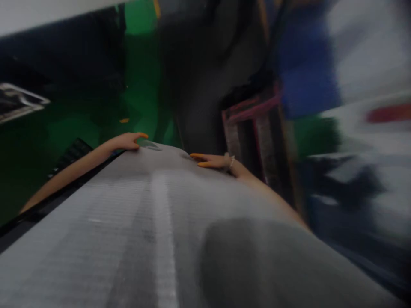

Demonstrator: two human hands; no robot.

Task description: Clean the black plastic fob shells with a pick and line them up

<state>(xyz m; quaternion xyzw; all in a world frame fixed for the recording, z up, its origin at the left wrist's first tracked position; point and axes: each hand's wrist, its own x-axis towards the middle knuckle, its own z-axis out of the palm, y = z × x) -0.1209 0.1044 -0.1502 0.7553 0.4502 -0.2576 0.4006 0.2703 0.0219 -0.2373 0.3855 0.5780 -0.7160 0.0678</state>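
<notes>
A large grey sheet or panel [128, 222] with fine ribs and a lighter stripe fills the lower part of the view. At its far left corner is my left hand [130, 140], thumb and finger apart, with orange-coloured fingertips beside the edge. My right hand [213, 161] rests on the far edge, its fingers stretched out and apart, a pale band around the wrist. Between the hands, a small slot-like opening [152, 146] shows near the far edge. Motion blurs the details.
Green floor [141, 85] lies beyond on the left, with a dark mat or surface [199, 85] beside it. A reddish frame [252, 111] stands right of centre. Blue and white blurred items fill the right side. A metal frame [25, 100] is at far left.
</notes>
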